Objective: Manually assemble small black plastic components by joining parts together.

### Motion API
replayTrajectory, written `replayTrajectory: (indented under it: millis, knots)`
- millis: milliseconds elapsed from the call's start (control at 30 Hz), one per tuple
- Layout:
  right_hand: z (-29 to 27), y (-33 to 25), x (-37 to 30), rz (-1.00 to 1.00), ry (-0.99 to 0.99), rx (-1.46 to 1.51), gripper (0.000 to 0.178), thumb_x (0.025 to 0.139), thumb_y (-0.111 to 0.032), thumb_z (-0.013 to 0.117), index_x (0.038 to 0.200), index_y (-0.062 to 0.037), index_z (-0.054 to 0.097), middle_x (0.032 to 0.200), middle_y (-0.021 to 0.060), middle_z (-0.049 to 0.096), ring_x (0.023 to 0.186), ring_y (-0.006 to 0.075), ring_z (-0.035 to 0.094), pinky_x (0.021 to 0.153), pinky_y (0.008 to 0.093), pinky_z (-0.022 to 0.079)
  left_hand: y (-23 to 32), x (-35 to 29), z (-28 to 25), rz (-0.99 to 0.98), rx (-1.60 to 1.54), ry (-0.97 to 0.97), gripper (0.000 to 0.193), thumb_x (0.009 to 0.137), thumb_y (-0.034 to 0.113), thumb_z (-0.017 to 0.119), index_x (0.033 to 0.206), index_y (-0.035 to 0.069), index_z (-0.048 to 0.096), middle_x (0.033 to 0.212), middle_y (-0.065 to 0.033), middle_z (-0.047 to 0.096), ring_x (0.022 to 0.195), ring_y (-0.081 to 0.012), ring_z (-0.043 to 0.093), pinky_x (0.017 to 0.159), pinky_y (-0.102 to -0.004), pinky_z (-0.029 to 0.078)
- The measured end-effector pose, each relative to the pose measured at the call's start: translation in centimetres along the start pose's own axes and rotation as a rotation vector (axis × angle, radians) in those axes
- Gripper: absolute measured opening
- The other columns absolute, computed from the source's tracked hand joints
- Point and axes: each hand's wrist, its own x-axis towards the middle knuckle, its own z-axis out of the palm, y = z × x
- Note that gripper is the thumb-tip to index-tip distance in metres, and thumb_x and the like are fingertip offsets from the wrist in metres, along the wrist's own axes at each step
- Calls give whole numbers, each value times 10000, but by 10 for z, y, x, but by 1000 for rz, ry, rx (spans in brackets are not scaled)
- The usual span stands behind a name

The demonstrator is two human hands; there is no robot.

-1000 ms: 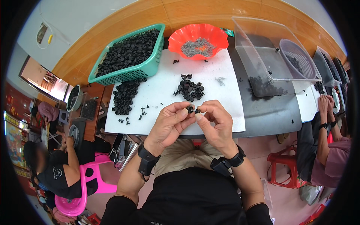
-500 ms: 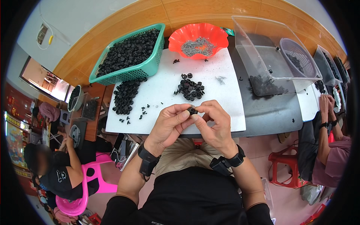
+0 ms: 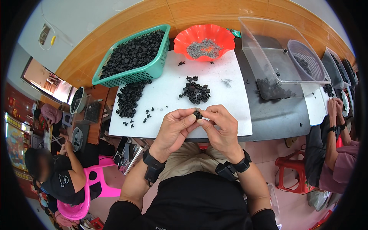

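Note:
Between the fingertips of both hands is a small round black cap (image 3: 197,114), held above the near edge of the white sheet (image 3: 234,111). My left hand (image 3: 175,125) pinches it from the left, thumb and fingers together. My right hand (image 3: 219,128) grips it from the right in a like pinch. Just beyond the hands lies a heap of black caps (image 3: 196,92). A larger heap of the same caps (image 3: 129,100) sits to the left, with several tiny black pieces (image 3: 147,115) scattered beside it. The fingers partly cover the held cap.
A green basket (image 3: 130,71) full of black parts stands at the back left. Beside it is a red wavy-rimmed bowl (image 3: 224,38) of small metal pins. A clear plastic bin (image 3: 264,53) stands right of that. Co-workers sit at the left (image 3: 63,172) and right (image 3: 343,161).
Both hands stay pinched on the cap, which has turned slightly between the fingertips. The whole view has shifted a little; nothing else has visibly moved.

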Motion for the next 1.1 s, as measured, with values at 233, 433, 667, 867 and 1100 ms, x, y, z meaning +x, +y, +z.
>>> replayTrajectory:
  millis: [233,433,667,867,1100]
  knots:
    - [0,0,-1,-19,4,-21,258,822,31,770,1071,-4,711,942,119,655,696,180,641,592,283,512,-2,-1,2,9,25,11,164,957,-1,649,1118,-1,683,1177,-142,696,1077,-217,690,975,-353,592]
    - [-1,1,-1,-45,5,-39,255,825,41,764,1071,4,707,948,128,658,701,187,653,596,283,521,-4,-2,2,41,50,15,155,959,-6,642,1104,3,696,1175,-146,698,1078,-217,689,984,-357,585]
    - [-2,1,-1,-71,0,-41,251,835,44,752,1076,10,694,948,137,664,698,202,669,582,287,530,-5,-4,4,69,95,20,164,962,-3,641,1115,4,698,1171,-145,700,1076,-214,686,993,-365,577]
    - [1,-2,0,-90,12,-97,240,844,44,737,1074,8,678,948,139,659,697,219,678,568,304,537,-6,-3,4,91,123,31,169,965,1,640,1124,4,697,1162,-140,703,1061,-203,688,980,-357,581]
    - [1,-4,1,-86,-5,-148,274,858,46,716,1122,-9,667,983,138,640,700,243,675,578,332,543,-7,-3,4,102,114,38,167,972,9,634,1127,8,698,1153,-128,706,1051,-194,689,973,-353,582]
